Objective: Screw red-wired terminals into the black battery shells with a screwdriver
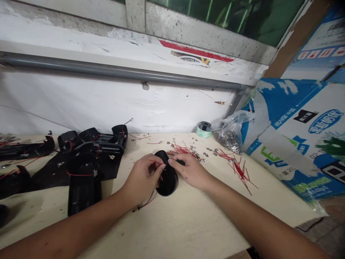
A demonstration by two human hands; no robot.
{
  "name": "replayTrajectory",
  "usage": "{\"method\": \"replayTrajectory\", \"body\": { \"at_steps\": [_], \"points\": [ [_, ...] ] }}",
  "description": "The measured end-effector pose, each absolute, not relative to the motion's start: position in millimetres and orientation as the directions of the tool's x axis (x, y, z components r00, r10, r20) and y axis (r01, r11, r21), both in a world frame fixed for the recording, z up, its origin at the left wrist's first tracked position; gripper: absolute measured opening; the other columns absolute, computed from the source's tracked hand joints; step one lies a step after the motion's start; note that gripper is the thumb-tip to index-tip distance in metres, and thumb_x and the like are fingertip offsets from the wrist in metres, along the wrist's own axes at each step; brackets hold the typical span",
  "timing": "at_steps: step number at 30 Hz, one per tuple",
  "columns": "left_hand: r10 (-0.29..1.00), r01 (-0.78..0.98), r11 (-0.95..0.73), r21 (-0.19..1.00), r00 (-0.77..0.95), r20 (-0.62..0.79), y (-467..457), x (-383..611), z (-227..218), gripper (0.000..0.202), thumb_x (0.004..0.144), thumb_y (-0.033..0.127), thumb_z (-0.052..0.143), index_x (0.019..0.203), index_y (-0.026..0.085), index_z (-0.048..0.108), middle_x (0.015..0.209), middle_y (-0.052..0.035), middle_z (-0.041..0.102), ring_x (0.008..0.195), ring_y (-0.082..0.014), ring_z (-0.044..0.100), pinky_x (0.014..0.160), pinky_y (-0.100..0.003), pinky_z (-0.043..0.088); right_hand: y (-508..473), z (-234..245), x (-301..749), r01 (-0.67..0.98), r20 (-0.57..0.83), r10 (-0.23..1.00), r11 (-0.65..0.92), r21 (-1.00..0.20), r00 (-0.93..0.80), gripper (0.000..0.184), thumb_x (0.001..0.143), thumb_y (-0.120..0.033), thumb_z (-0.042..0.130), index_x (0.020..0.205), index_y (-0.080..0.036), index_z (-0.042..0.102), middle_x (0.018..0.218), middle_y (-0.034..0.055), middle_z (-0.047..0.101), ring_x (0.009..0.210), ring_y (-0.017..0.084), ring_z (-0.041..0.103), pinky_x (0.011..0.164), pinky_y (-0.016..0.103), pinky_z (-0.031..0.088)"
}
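A black plastic housing (167, 180) lies on the pale wooden table (188, 223) between my hands. My left hand (142, 178) is closed on its left side, fingers pinching a thin red wire (149, 201) that trails out below toward me. My right hand (192, 172) rests on the housing's upper right edge, fingers curled and pinched against the left hand's fingertips. What sits between the fingertips is too small to make out.
Several black housings with red wires (88, 158) are piled at the left. Loose red wires (239, 169) and small metal parts lie at the right, beside a clear bag of metal pieces (230, 135) and a solder spool (204, 129). Blue-and-white cartons (302, 133) stand at the right.
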State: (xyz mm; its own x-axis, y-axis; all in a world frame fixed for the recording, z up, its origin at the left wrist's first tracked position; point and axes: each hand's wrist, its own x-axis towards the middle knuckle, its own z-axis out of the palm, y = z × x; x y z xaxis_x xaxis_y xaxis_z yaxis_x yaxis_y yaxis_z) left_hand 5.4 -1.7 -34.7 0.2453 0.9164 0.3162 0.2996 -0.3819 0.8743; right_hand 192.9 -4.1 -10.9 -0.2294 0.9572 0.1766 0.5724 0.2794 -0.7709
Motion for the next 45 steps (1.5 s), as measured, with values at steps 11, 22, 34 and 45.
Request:
{"method": "replayTrajectory", "body": {
  "at_steps": [11,22,34,45],
  "points": [
    [0.840,0.356,-0.539,0.764,0.300,0.453,-3,4,-34,0.016,0.090,0.024,0.059,0.079,0.018,0.069,0.082,-0.0035,0.062,0.074,-0.0155,0.061,0.066,-0.029,0.050,-1,-22,191,0.453,0.225,0.957,0.286,-0.845,-0.184,0.029,0.091,-0.037,0.060,0.068,-0.019,0.066,0.062,-0.0019,0.057,0.064,0.015,0.053,0.067,0.028,0.041],
    [0.910,0.269,-0.389,0.881,0.263,0.321,-6,6,-30,0.014,0.084,0.026,0.065,0.074,0.017,0.069,0.075,-0.0025,0.059,0.061,-0.0126,0.057,0.052,-0.024,0.048,-6,-24,184,0.414,0.252,0.956,0.293,-0.862,-0.151,0.033,0.091,-0.039,0.057,0.067,-0.018,0.064,0.063,-0.0024,0.051,0.062,0.014,0.046,0.060,0.025,0.037],
    [0.880,0.237,-0.457,0.857,0.257,0.399,-8,5,-29,0.018,0.085,0.025,0.063,0.071,0.017,0.069,0.075,-0.0039,0.064,0.069,-0.0151,0.062,0.063,-0.027,0.051,-8,-26,183,0.395,0.267,0.953,0.301,-0.868,-0.140,0.037,0.091,-0.043,0.056,0.066,-0.017,0.063,0.061,-0.0018,0.053,0.059,0.014,0.048,0.058,0.025,0.039],
    [0.889,0.296,-0.439,0.848,0.283,0.361,-8,6,-30,0.019,0.086,0.027,0.063,0.070,0.017,0.067,0.071,-0.0030,0.061,0.063,-0.0154,0.058,0.055,-0.027,0.048,-7,-34,182,0.369,0.286,0.952,0.305,-0.878,-0.107,0.039,0.089,-0.048,0.060,0.064,-0.018,0.066,0.057,-0.0002,0.055,0.056,0.016,0.050,0.053,0.026,0.040]
  ]
}}
